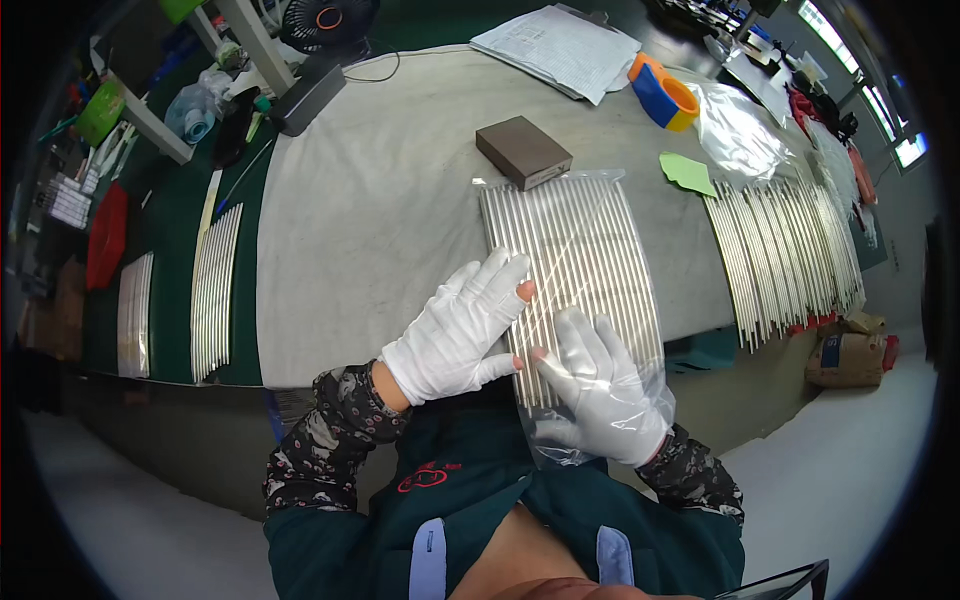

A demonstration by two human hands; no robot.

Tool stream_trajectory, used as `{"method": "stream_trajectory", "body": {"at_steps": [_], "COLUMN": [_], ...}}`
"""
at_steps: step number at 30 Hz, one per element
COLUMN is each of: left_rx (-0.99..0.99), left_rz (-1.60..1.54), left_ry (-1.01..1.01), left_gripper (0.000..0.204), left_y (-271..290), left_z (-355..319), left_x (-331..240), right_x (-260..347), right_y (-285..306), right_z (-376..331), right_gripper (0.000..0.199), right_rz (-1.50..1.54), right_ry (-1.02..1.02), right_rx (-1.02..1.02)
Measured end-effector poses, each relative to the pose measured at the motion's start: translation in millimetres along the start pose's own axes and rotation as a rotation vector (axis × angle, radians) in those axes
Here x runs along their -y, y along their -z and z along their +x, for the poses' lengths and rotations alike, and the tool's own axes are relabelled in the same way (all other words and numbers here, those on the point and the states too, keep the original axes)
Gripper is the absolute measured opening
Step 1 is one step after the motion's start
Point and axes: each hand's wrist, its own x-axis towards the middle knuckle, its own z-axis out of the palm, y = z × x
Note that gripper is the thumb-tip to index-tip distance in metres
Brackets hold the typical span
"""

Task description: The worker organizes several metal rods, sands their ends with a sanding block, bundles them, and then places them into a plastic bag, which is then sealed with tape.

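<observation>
My left hand (460, 335) lies flat, fingers spread, on the clear plastic bag of thin silver metal rods (575, 270) at the near counter (370, 220) edge. My right hand (600, 390) presses its near end. I think rods could slide off.

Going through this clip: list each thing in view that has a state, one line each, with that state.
Clear plastic bag: open at the near end, lying flat, filled with metal rods.
Metal rods in the bag: side by side in a flat row, one lying askew on top.
Left hand: gloved, flat on the bag.
Right hand: gloved, inside the bag's mouth.
Brown block: resting at the bag's far end.
Loose rods: spread out, unbagged.
</observation>
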Motion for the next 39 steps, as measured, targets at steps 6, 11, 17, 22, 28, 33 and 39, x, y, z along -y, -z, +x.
{"method": "stream_trajectory", "body": {"at_steps": [6,11,17,22,28,33,39], "left_rx": [0.015,0.102,0.165,0.135,0.061,-0.133,-0.269], "left_rz": [-0.004,0.008,0.053,0.074,0.183,0.028,-0.091], "left_ry": [0.056,0.007,0.030,0.024,0.020,-0.177,-0.138], "left_gripper": [0.079,0.094,0.104,0.095,0.073,0.050,0.034], "left_y": [4,11,5,-3,0,3,-18], "left_z": [1,2,1,-8,-6,-19,-60], "left_x": [8,-1,-16,-20,-25,-25,-49], "right_x": [-6,-9,-6,-12,-6,-30,-60], "right_y": [1,-9,-11,-40,-40,-54,-22], "right_z": [37,16,20,-14,-84,-113,-52], "right_gripper": [0.072,0.065,0.040,0.031,0.022,0.009,0.015], "right_rz": [-0.102,-0.080,-0.089,0.018,-0.006,0.313,0.390], "right_ry": [-0.018,0.019,0.064,0.040,-0.015,-0.553,-0.210], "right_rx": [-0.070,-0.162,-0.338,-0.427,-0.525,-0.328,-0.209]}}
